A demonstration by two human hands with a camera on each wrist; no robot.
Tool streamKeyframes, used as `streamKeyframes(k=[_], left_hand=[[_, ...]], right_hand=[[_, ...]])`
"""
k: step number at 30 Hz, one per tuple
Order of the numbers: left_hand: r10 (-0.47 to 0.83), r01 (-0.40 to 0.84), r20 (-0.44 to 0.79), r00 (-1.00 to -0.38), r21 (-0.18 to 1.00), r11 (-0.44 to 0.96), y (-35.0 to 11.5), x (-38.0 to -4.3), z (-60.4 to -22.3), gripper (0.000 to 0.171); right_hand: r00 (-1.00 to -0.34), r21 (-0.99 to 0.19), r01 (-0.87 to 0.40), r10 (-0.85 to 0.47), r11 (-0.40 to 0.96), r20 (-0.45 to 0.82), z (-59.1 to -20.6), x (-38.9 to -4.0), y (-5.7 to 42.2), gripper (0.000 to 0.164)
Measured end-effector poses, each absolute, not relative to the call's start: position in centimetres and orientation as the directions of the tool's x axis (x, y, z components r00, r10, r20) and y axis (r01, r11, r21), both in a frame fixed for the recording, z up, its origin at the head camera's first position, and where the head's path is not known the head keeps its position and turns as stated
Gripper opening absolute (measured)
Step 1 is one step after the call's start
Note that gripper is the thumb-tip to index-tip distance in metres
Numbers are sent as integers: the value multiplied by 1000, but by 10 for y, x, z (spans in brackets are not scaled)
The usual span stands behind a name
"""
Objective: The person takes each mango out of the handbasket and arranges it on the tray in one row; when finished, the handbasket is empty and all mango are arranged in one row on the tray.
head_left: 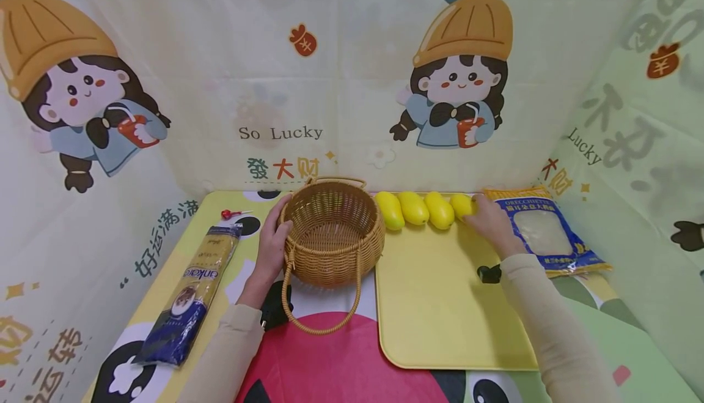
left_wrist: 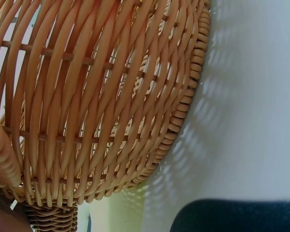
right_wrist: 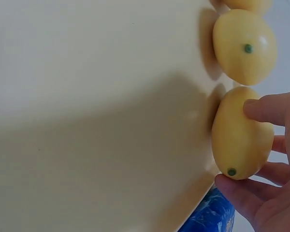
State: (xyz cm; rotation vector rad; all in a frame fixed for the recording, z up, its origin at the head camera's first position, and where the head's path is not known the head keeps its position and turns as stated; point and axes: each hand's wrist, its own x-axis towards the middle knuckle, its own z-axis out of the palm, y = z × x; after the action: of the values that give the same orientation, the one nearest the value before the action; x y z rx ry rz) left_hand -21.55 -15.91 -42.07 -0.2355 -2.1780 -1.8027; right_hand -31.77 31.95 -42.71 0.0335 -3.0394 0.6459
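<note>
With its thumb over the rim, my left hand (head_left: pixel 271 247) grips the left side of a wicker basket (head_left: pixel 335 263). The basket tilts toward me, its inside bare and its front handle hanging down. In the left wrist view the woven basket wall (left_wrist: pixel 87 96) fills most of the frame. My right hand (head_left: pixel 491 224) holds the rightmost yellow mango (head_left: pixel 461 206) at the tray's back right. Thumb and fingers close around that mango (right_wrist: pixel 241 137) in the right wrist view. Three more yellow mangoes (head_left: pixel 414 208) line the back edge of the yellow tray (head_left: pixel 440 305).
A blue and yellow bag of orecchiette pasta (head_left: pixel 541 232) lies right of the tray, behind my right forearm. On the left lies a long pasta packet (head_left: pixel 192 296), with a small red-wrapped lollipop (head_left: pixel 228 214) behind it. Printed cloth walls rise at the back and sides.
</note>
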Motion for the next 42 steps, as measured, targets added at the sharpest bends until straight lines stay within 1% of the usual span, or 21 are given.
streamKeyframes(k=[2,6,11,16,18,21,25,28,32,36,42], left_hand=[[-64,315,334,-940,927,204,-158,-214,-419,57],[-75,321,341,-937,925,202,-162,-224,-431,56],[-87,339,363,-928,917,210,-164,-231,-443,55],[-78,328,348,-934,924,195,-166,-231,-444,55],[-73,308,327,-942,931,193,-166,-232,-443,56],[-76,309,330,-941,929,205,-167,-232,-443,56],[-65,313,335,-940,922,230,-162,-218,-427,56],[-41,294,312,-949,925,241,-160,-210,-413,57],[-15,287,303,-953,916,281,-169,-219,-423,57],[15,285,299,-954,889,359,-182,-229,-436,56],[78,262,258,-963,830,492,-196,-229,-431,55]], right_hand=[[-1000,-411,-25,-16,911,26,-429,-316,319,68],[-1000,-417,-10,-8,909,5,-432,-315,319,70],[-1000,-399,-9,-3,917,14,-435,-314,320,73],[-999,-373,-15,-1,928,39,-437,-314,323,72],[-998,-365,-24,-2,931,61,-436,-313,324,70],[-995,-355,-49,-16,934,97,-433,-311,325,66],[-988,-345,-90,-40,934,149,-428,-306,325,63],[-985,-336,-98,-44,937,166,-424,-302,325,63],[-983,-317,-118,-66,941,170,-419,-296,324,65],[-970,-292,-177,-116,940,212,-416,-289,325,66],[-937,-267,-261,-176,928,302,-413,-280,327,69]])
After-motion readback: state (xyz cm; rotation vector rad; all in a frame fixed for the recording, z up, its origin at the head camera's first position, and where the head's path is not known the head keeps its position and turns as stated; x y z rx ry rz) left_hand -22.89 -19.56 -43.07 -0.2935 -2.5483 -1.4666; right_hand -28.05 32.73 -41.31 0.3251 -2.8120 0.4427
